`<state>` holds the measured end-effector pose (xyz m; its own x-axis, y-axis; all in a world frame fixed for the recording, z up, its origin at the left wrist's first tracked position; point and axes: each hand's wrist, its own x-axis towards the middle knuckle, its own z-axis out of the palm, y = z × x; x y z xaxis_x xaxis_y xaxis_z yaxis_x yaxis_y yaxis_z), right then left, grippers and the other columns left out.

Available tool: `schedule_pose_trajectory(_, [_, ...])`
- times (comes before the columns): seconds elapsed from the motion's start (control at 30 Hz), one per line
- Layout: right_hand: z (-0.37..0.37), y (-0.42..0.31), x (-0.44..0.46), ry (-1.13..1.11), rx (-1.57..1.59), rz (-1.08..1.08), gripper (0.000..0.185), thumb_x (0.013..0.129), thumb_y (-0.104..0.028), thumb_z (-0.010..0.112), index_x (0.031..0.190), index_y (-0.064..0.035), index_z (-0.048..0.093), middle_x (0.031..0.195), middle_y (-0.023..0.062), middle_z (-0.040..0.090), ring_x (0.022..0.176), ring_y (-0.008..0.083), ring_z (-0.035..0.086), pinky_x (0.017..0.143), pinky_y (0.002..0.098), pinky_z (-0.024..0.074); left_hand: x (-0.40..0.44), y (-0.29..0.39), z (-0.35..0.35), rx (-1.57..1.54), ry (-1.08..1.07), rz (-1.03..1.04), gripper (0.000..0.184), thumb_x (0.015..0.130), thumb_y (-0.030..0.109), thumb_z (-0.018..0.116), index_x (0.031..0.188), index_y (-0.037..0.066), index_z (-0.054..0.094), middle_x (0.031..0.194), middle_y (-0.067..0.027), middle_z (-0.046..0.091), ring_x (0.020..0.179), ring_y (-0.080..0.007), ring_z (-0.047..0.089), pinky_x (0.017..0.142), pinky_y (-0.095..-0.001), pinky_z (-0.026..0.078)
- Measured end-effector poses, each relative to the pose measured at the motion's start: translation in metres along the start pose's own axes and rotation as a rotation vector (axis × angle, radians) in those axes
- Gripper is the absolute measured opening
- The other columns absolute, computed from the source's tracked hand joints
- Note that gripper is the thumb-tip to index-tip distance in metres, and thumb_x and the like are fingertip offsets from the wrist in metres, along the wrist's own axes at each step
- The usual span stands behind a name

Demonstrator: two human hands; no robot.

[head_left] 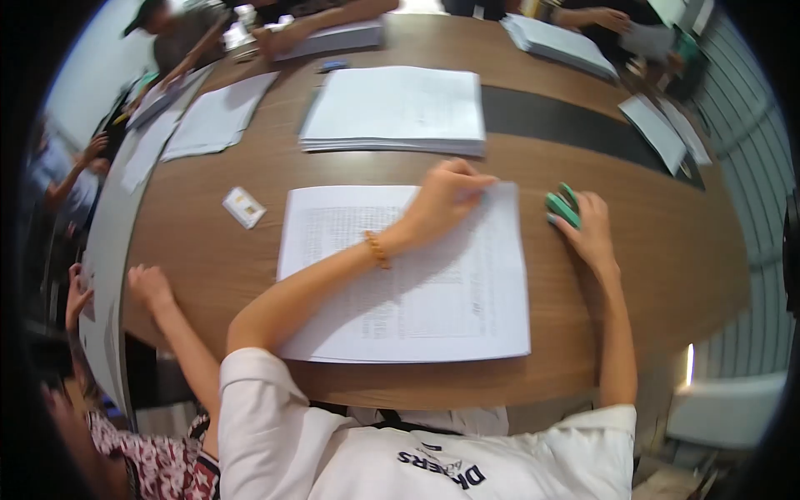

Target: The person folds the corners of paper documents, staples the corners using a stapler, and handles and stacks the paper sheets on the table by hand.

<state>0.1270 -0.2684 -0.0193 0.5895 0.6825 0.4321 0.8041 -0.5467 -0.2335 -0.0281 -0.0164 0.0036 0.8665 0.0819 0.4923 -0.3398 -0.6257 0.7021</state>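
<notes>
I find the printed sheets (433, 312) flat on the desk (675, 250). The left hand (452, 200) is curled over their far right corner; whether it pinches them, I cannot tell. The right hand (593, 221) grasps a green stapler (563, 210) just beside. I judge the sheets light, flexible, apt to slide: best held by a squared corner; the stapler rigid, held around its body.

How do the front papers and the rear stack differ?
Thickness: the front papers form a thin pile; the rear stack is clearly thicker.
Print: the front papers show dense printed rows; the rear stack's top sheet shows only faint marks.
Handling: the left hand is at the front papers' far right corner; no hand touches the rear stack.
Both are white paper lying flat.
</notes>
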Motion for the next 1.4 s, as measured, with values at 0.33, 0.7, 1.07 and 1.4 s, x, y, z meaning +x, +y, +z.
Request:
schedule_pose_trajectory(0.33, [-0.025,-0.011,0.029,-0.095,0.966,0.384,0.029,0.09,-0.025,0.053,0.108,-0.0031,0.051,0.078,0.0,0.051,0.066,0.0057,0.048,0.056,0.0207,0.0396,-0.005,0.0,0.005,0.024,0.137,0.042,0.03,0.07,-0.001,0.066,0.098,0.008,0.068,0.085,-0.0109,0.059,0.083,-0.0243,0.054,0.074,-0.0334,0.045])
schedule_pose_trajectory(0.7, [-0.065,-0.075,0.049,-0.479,0.625,0.092,0.025,0.077,-0.016,0.058,0.097,-0.0007,0.054,0.071,0.0019,0.051,0.063,0.0081,0.044,0.057,0.0251,0.0388,-0.003,0.003,0.001,-0.107,0.107,-0.033,0.03,0.071,-0.003,0.063,0.098,0.008,0.068,0.082,-0.0103,0.058,0.08,-0.0242,0.054,0.072,-0.0334,0.045])
schedule_pose_trajectory(1.07, [-0.054,-0.077,0.057,-0.507,0.512,-0.135,0.034,0.071,-0.023,0.07,0.091,0.0027,0.058,0.075,0.015,0.06,0.066,0.0244,0.058,0.063,0.0326,0.0447,0.001,0.013,-0.004,-0.087,0.011,-0.14,0.033,0.075,-0.005,0.061,0.103,0.01,0.067,0.085,-0.0069,0.059,0.079,-0.0183,0.055,0.069,-0.0278,0.046])
schedule_pose_trajectory(1.4, [-0.051,-0.082,0.069,-0.525,0.414,-0.201,0.032,0.07,-0.026,0.07,0.083,0.0015,0.059,0.065,0.0154,0.058,0.059,0.0272,0.057,0.057,0.0333,0.0433,0.001,0.014,-0.004,-0.085,-0.003,-0.157,0.034,0.075,-0.005,0.061,0.104,0.012,0.067,0.086,-0.0056,0.059,0.078,-0.0173,0.056,0.068,-0.0278,0.047])
